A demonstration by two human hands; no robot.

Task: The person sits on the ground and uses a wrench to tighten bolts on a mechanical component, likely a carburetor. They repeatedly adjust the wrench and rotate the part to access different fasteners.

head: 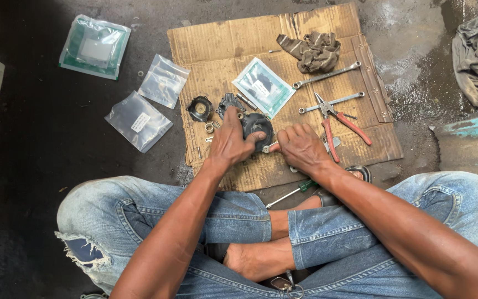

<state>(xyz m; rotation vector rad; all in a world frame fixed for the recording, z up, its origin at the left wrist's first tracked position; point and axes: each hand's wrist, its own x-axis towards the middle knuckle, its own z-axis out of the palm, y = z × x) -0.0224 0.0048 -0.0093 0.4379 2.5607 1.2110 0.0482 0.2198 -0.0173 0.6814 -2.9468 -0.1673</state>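
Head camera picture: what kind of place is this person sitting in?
Probably a repair workshop floor. Wrenches and red-handled pliers lie on a cardboard sheet spread over stained concrete, and both hands work on a dark round machine part.

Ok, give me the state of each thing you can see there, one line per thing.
Left hand: gripping the dark round part.
Right hand: closed on a tool with an orange handle, its tip at the part.
Red-handled pliers: lying on the cardboard, handles spread.
Two wrenches: lying flat, unused.
Green screwdriver: lying by the knee.
Rag: crumpled.
Green-edged packet: flat on the cardboard.
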